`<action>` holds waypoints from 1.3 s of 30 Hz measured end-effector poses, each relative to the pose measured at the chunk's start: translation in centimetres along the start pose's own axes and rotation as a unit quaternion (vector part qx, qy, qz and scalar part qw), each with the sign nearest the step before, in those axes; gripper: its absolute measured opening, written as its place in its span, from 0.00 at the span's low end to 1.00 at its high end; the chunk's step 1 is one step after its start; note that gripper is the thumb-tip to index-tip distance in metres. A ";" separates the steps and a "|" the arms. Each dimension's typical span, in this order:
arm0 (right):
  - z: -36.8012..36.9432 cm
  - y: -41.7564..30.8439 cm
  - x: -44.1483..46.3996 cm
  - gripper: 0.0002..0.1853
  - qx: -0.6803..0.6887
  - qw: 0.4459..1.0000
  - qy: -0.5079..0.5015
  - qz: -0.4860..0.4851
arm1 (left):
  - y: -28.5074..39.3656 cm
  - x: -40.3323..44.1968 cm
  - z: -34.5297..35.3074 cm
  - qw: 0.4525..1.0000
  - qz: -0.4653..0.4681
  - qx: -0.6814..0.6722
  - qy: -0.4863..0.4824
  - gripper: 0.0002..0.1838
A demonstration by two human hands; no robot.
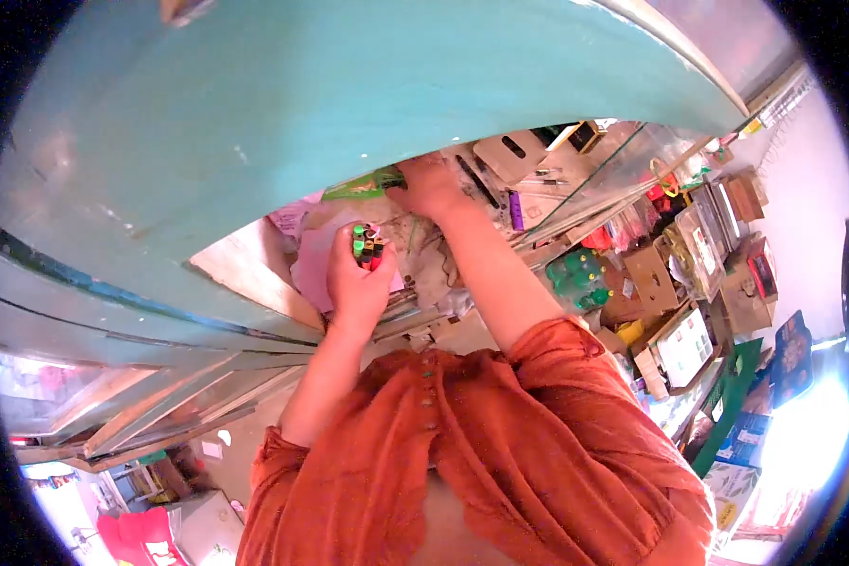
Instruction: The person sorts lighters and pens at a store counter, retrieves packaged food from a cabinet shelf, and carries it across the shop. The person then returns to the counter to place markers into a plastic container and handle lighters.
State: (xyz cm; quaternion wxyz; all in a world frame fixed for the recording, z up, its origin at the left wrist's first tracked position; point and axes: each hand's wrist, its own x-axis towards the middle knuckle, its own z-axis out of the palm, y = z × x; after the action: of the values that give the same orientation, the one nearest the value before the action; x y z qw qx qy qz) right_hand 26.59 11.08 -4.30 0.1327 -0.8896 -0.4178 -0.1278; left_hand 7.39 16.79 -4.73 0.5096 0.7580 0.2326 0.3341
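Just left of centre, the bright-topped sticks (367,250) were bunched in the left hand (356,291), seemingly so the right (430,192) was freed beside the green packet (357,186), upper centre; its grip couldn't be told.

The surface (538,209) slopes across the view under a blue-green panel. Pink paper (313,259) lies at its left, a green packet (360,186) beyond. Farther right lie a black pen-like item (478,181), a purple stick (516,211) and a slotted pale piece (502,158), perhaps plastic; the shaded back is unclear.
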 end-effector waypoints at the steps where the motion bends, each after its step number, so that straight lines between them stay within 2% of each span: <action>1: 0.1 -0.2 0.2 0.25 0.002 1.000 -0.001 -0.005 | 0.0 0.0 -0.1 1.000 -0.001 0.001 0.005 0.19; 4: -0.4 -0.1 0.6 0.26 0.046 0.997 -0.044 -0.035 | 0.1 -0.2 -0.4 0.999 0.014 0.031 0.016 0.20; 6: -1.1 0.4 1.1 0.27 0.083 0.982 -0.167 0.007 | -0.4 -0.4 -0.5 0.996 0.026 0.077 0.029 0.20; 7: -1.2 0.6 1.4 0.27 0.085 0.982 -0.168 0.000 | -0.5 -0.4 -0.6 0.996 0.024 0.080 0.037 0.20; 9: -1.4 0.8 2.0 0.25 0.031 0.972 -0.230 -0.035 | -0.7 -0.4 -0.6 0.997 0.000 0.077 0.016 0.21; 12: -1.0 0.8 2.8 0.25 -0.009 0.963 -0.265 -0.047 | -0.8 -0.7 -0.2 0.998 0.006 0.060 0.026 0.20; 16: -0.9 0.1 2.9 0.26 -0.007 0.967 -0.251 -0.044 | 0.6 -1.3 0.0 0.997 0.012 0.061 0.039 0.19; 19: -1.8 0.3 2.9 0.27 -0.010 0.963 -0.264 -0.053 | 1.7 -1.5 -0.2 0.999 -0.026 0.040 0.014 0.19; 22: -2.5 1.0 3.2 0.29 -0.062 0.956 -0.279 -0.065 | 1.8 -0.8 -0.3 0.995 -0.035 0.098 0.008 0.20; 24: -3.2 1.2 2.8 0.31 -0.103 0.951 -0.277 -0.088 | 2.7 -0.5 -0.6 0.981 0.024 0.190 0.030 0.20; 25: -2.9 1.5 2.6 0.31 -0.103 0.951 -0.277 -0.090 | 2.7 -0.4 -0.6 0.981 0.023 0.191 0.032 0.20; 27: -2.3 1.8 2.2 0.29 -0.088 0.966 -0.230 -0.077 | 2.7 -0.2 -0.6 0.963 0.060 0.259 0.046 0.21; 28: -2.5 1.9 2.2 0.29 -0.088 0.966 -0.231 -0.078 | 2.6 0.1 -0.7 0.963 0.059 0.259 0.048 0.21; 30: -2.9 2.3 2.5 0.28 -0.091 0.948 -0.297 -0.072 | 2.3 0.7 -0.7 0.952 0.060 0.297 0.035 0.21; 33: -1.9 3.2 1.8 0.26 -0.054 0.961 -0.249 -0.106 | 2.3 1.2 -0.7 0.944 0.038 0.327 0.018 0.26; 37: -5.1 3.3 0.3 0.26 -0.028 0.966 -0.231 -0.109 | 2.0 1.5 -0.5 0.943 0.000 0.334 0.009 0.26; 39: -7.7 3.1 -0.3 0.25 0.037 0.962 -0.266 -0.045 | 0.9 1.7 -0.3 0.930 0.093 0.354 0.043 0.16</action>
State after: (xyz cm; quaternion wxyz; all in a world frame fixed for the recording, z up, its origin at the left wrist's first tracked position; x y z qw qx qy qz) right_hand 27.92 6.31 2.43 0.0433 -0.8665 -0.4818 0.1232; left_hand 8.33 17.86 -3.38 0.1643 0.8922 0.2860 0.3084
